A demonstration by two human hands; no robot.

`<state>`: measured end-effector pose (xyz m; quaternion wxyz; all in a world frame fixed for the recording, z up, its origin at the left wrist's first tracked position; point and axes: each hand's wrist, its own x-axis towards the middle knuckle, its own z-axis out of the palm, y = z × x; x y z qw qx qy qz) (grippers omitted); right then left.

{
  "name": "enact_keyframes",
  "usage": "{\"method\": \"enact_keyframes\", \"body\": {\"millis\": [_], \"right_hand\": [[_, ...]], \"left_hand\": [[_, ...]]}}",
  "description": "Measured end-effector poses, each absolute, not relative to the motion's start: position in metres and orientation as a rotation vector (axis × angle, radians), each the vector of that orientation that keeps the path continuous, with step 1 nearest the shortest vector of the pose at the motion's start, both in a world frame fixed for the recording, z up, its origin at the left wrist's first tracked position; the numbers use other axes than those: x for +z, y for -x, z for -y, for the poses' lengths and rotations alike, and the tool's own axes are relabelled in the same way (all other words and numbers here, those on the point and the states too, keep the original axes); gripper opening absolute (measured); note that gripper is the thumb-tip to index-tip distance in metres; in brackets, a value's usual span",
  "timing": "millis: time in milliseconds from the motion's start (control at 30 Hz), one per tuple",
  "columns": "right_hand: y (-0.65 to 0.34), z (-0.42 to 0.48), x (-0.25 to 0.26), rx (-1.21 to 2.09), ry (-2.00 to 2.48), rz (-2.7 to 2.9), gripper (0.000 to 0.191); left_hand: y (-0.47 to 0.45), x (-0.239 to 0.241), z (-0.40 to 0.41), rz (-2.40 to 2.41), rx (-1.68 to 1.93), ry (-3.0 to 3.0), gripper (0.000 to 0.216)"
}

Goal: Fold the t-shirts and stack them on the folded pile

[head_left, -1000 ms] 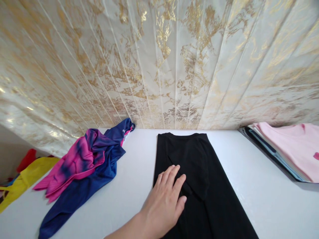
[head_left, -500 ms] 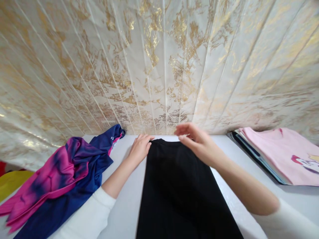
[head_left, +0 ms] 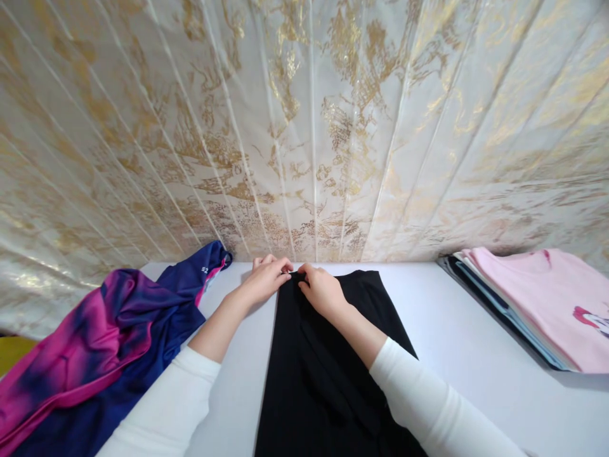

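Note:
A black garment [head_left: 328,374] lies flat along the middle of a white table [head_left: 466,355], its far end near the wall. My left hand [head_left: 266,279] pinches the garment's far left corner, fingers closed on the cloth. Right beside it, my right hand [head_left: 321,291] rests on the same far edge with its fingers curled onto the fabric. The two hands almost touch. Both forearms wear white sleeves and reach over the garment.
A crumpled pink and navy garment [head_left: 104,343] lies on the table at the left. A stack of folded clothes [head_left: 537,304] with a pink shirt on top sits at the right. A gold-patterned white wall [head_left: 304,127] closes the table's far side.
My right hand came down from above the garment's far edge and moved left onto its far left corner, next to my left hand. One second ago only my left hand lay flat on the garment.

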<state>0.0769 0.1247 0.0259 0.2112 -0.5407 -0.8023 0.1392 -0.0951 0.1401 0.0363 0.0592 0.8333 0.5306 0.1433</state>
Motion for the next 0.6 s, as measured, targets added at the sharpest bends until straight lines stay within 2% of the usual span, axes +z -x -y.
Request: {"method": "enact_keyframes", "body": {"millis": [333,600], "right_hand": [[-0.079,-0.124,0.013,0.334,1.483,2.24,0.025],[-0.091,-0.131,0.019,0.459,1.331,2.185,0.029]], "left_hand": [[0.09,0.028,-0.144,-1.668,0.452,-2.546,0.015],[0.081,0.034,-0.136,-1.755,0.501,-2.565,0.022]]}}
